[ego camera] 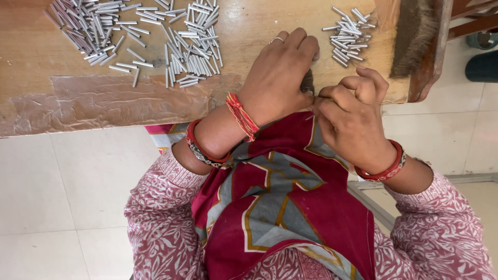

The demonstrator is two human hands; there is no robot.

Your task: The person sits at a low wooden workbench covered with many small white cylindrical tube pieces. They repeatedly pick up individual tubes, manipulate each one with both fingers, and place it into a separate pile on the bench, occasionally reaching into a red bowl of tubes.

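Observation:
My left hand [280, 78] rests curled on the front edge of the wooden table [104, 103], with a ring on one finger, and pinches a small tuft of dark bristles [307, 83]. My right hand [348, 114] is just to its right, below the table edge. Its thumb and forefinger are pinched together against the tuft. A thin pale sliver [309, 117], apparently a small metal tube, pokes out under those fingers. Both wrists wear red bangles, and the left also has a red thread.
Two heaps of short silver metal tubes [189, 46] [88, 26] lie on the table's far left, and a smaller heap [347, 33] lies at the right. A pile of brownish bristles [415, 36] sits by the table's right end. Pale floor tiles lie below; a red patterned cloth covers my lap.

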